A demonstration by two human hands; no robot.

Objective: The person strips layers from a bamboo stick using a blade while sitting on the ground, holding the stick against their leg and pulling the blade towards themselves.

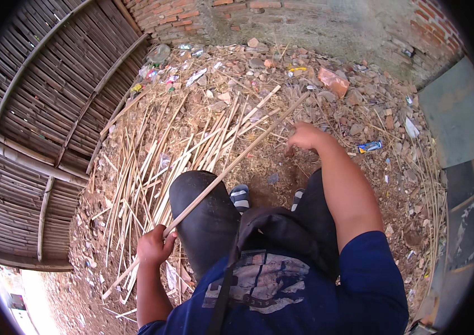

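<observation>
A long, pale bamboo strip runs slantwise across my left thigh, from low at the left up toward the middle of the rubble. My left hand is closed around it near its lower end. Beyond my right knee is my right hand, apart from the strip, its fingers bent inward. Whether anything is in those fingers is hidden from this angle. On the ground to the left of my knees lies a loose heap of split bamboo strips, many of them crossing each other.
A slatted bamboo wall stands at the left, and a brick and plaster wall closes the far side. Broken bricks, stones and litter cover the ground. Grey panels lean at the right. My sandalled feet are between my knees.
</observation>
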